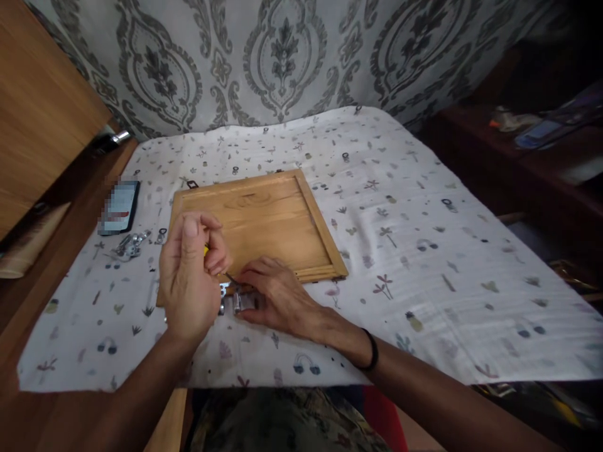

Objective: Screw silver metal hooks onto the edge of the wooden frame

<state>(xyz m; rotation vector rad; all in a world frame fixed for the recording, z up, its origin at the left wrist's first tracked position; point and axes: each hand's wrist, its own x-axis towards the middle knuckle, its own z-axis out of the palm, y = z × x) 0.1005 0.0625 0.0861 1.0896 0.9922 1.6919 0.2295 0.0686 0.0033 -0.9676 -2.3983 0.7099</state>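
Panel (268,216), likely stiff, light and best held by its rim (321,226), is lying on the bench (400,220), the left hand (191,279) tightly gripping a screwdriver (206,250), the right hand (277,289) loosely pinching a fitting (237,304).

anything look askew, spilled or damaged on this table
Nothing looks spilled or damaged. The yellow-brown framed wooden panel lies slightly askew on the white printed cloth, its near edge slanting; small silver metal parts sit jumbled left of it.
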